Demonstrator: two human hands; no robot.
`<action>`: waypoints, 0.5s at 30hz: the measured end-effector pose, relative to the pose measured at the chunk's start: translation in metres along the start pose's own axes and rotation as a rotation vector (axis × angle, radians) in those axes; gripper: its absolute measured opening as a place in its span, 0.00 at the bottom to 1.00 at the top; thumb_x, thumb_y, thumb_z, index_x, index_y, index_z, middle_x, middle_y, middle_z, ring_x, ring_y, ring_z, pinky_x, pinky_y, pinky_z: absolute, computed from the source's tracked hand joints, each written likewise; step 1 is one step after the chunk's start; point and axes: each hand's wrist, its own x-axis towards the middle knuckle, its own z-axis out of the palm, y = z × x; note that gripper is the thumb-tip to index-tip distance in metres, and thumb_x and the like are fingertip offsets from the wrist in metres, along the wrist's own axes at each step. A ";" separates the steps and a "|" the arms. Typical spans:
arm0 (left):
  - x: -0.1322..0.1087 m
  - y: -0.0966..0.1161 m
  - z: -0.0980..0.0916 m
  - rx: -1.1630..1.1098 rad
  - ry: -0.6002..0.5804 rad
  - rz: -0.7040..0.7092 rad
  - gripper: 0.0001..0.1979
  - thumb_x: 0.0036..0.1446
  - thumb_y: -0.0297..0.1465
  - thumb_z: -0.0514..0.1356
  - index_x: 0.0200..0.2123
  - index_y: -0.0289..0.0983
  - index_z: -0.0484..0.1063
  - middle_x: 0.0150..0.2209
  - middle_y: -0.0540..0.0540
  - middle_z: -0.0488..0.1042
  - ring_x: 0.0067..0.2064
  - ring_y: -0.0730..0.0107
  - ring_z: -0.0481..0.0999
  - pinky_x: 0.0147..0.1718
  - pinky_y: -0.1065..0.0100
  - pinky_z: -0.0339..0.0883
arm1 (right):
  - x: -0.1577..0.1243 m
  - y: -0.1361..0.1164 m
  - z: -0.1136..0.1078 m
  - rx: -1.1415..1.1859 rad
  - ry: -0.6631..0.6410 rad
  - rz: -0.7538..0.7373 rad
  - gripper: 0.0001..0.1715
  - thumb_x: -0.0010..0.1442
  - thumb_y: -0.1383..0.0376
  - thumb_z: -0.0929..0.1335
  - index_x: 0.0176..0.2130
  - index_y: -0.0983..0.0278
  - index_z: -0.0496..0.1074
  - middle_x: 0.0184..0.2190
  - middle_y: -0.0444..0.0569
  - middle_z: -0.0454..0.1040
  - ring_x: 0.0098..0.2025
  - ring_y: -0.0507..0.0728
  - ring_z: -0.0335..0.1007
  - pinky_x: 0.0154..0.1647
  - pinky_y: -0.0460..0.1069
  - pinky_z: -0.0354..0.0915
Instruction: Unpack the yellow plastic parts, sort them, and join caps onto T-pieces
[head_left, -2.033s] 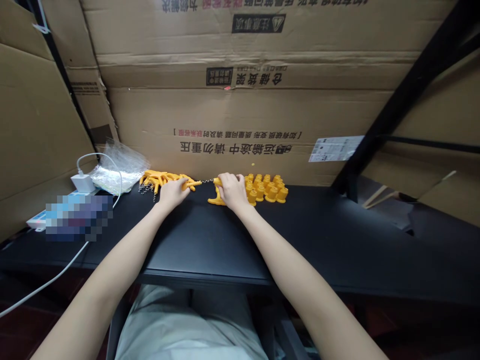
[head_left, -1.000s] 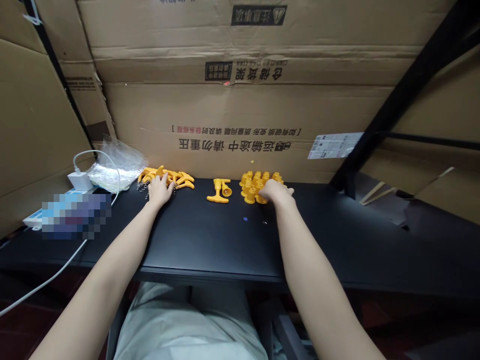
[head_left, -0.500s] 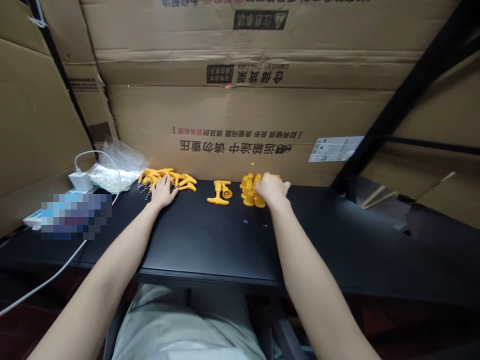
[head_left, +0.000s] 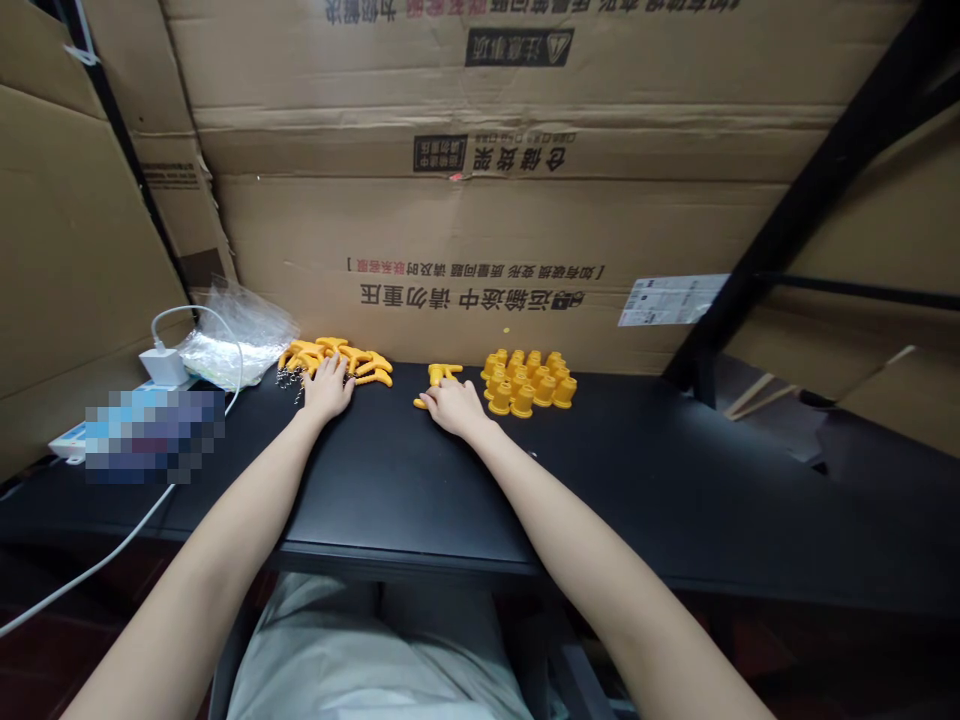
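My left hand (head_left: 327, 390) lies on a pile of yellow T-shaped corkscrew handles (head_left: 307, 354), with its fingers stretched out over them. Metal spirals (head_left: 288, 380) poke out of the pile at its left. Farther right, my right hand (head_left: 454, 406) is closed over a yellow corkscrew (head_left: 436, 375) on the table and covers much of it. One end of its crossbar shows left of the fingers. The small cup beside it is hidden behind the hand. Several yellow bell-shaped sleeves (head_left: 523, 400) stand upright in a cluster just right of this hand.
A cardboard sheet (head_left: 480, 220) backs the black table (head_left: 405, 500). At left are a clear plastic bag (head_left: 225, 345), a white charger (head_left: 163, 364) with its cable, a power strip (head_left: 69, 440) and a blurred item (head_left: 154, 430). A black post (head_left: 787, 200) slants up at right.
My right hand has moved left from the cluster of sleeves to the corkscrew in the middle, so the sleeves now show fully. My left hand stays on the pile.
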 end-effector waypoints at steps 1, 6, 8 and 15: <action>0.000 0.001 0.000 0.003 -0.002 -0.002 0.27 0.62 0.38 0.45 0.64 0.40 0.56 0.68 0.39 0.51 0.68 0.52 0.49 0.60 0.38 0.48 | 0.000 0.000 0.001 0.002 0.000 -0.004 0.25 0.68 0.59 0.55 0.44 0.65 0.76 0.48 0.61 0.73 0.50 0.65 0.68 0.48 0.58 0.58; -0.001 0.002 0.001 0.009 -0.011 0.000 0.29 0.62 0.39 0.46 0.65 0.39 0.53 0.69 0.39 0.47 0.69 0.51 0.46 0.60 0.39 0.46 | -0.001 0.000 0.002 0.024 -0.001 -0.017 0.25 0.68 0.60 0.54 0.46 0.65 0.75 0.48 0.59 0.73 0.51 0.65 0.66 0.48 0.59 0.58; -0.001 0.003 0.001 0.010 -0.020 0.000 0.29 0.62 0.39 0.46 0.65 0.38 0.53 0.69 0.38 0.47 0.69 0.52 0.46 0.60 0.39 0.46 | -0.001 0.000 0.002 0.035 -0.002 -0.017 0.25 0.68 0.61 0.54 0.46 0.64 0.75 0.48 0.59 0.73 0.51 0.64 0.66 0.48 0.58 0.57; -0.003 0.007 -0.004 -0.029 0.069 0.071 0.24 0.62 0.36 0.48 0.61 0.41 0.61 0.67 0.39 0.54 0.67 0.52 0.52 0.60 0.40 0.47 | 0.000 -0.002 0.002 0.104 0.007 -0.041 0.23 0.68 0.63 0.54 0.43 0.65 0.74 0.47 0.57 0.74 0.50 0.61 0.68 0.49 0.55 0.58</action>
